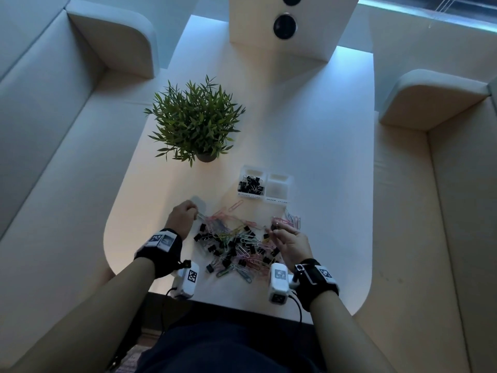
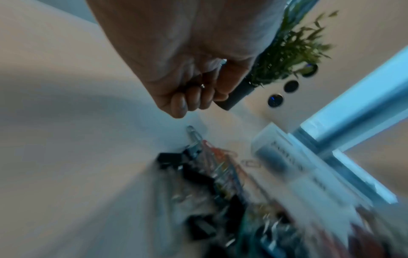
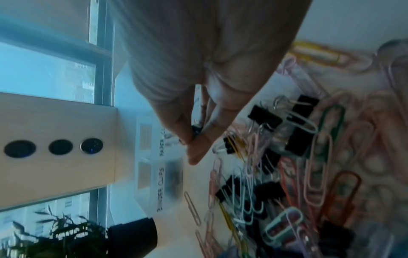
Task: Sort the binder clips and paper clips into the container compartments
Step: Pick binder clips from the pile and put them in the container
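Clips: the mixed pile of black binder clips and coloured paper clips lies near the counter's near edge, between your two hands.
Container: the clear container stands just beyond the pile, toward the far edge. Its left compartment holds black binder clips; its right compartment looks bare of clips.
Right hand: your right hand is over the pile's right side, thumb and forefinger closed in a pinch on a small black binder clip.
Left hand: your left hand sits at the pile's left end with fingers curled in. A glint shows between them, but you cannot tell from these views whether they hold a clip.
Risks: paper clips hook together, so lifting one may drag a chain out and scatter it over the counter. The pinched clip is small and could slip on the way. The compartments adjoin, so a hasty drop may land in the wrong one.
Writing: the right wrist view reads "BINDER CLIPS", its first letter unclear, and "PAPER C…", the rest hidden.
Beyond: a potted plant stands toward the counter's far left.
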